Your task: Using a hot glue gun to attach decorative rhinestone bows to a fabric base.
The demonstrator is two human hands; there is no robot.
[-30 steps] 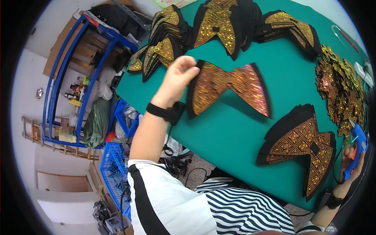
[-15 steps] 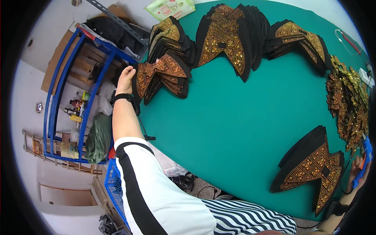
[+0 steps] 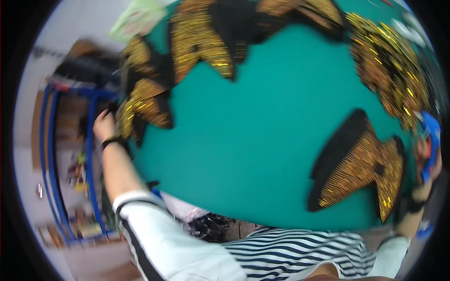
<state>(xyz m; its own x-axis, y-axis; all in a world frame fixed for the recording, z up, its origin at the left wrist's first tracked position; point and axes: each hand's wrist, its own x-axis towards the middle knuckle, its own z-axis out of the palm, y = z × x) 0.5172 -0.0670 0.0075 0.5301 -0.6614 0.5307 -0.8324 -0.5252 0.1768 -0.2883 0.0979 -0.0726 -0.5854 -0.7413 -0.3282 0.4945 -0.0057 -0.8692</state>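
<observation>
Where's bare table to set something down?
The green table is bare across its middle, between the left stacks, far stacks and near-right stack. It's crowded along the far side and at right, around the sequin pile, right hand and glue gun.

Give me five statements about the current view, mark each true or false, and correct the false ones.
1. The right hand holds a blue glue gun. True.
2. The tabletop is bright red. False: it is green.
3. The left hand is right by a stack of black-and-gold pieces at the table's left side. True, though blur hides its exact grip.
4. The loose heap of gold sequined pieces lies beside the left hand. False: it lies at the table's right side, beyond the right hand.
5. The person's clothing includes a garment with dark and white stripes. True.
</observation>
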